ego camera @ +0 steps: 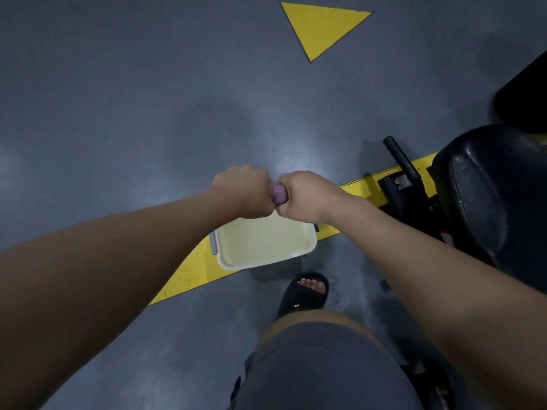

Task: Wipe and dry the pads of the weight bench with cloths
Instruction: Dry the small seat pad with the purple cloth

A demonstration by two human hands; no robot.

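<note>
My left hand (244,190) and my right hand (305,195) are fisted side by side around a bunched purple cloth (279,194), of which only a small lump shows between them. Both hands are held above the far edge of a white basin (225,258) that holds pale liquid. The black seat pad (485,190) of the weight bench sits to the right, its surface glistening. A second black pad (527,90) shows at the right edge, farther away.
The basin stands on a grey floor across a yellow stripe (189,276). A yellow triangle (322,25) is painted farther off. The bench's black frame and handle (399,156) stand right of the basin. My foot in a black slide (305,294) and my knee are below it.
</note>
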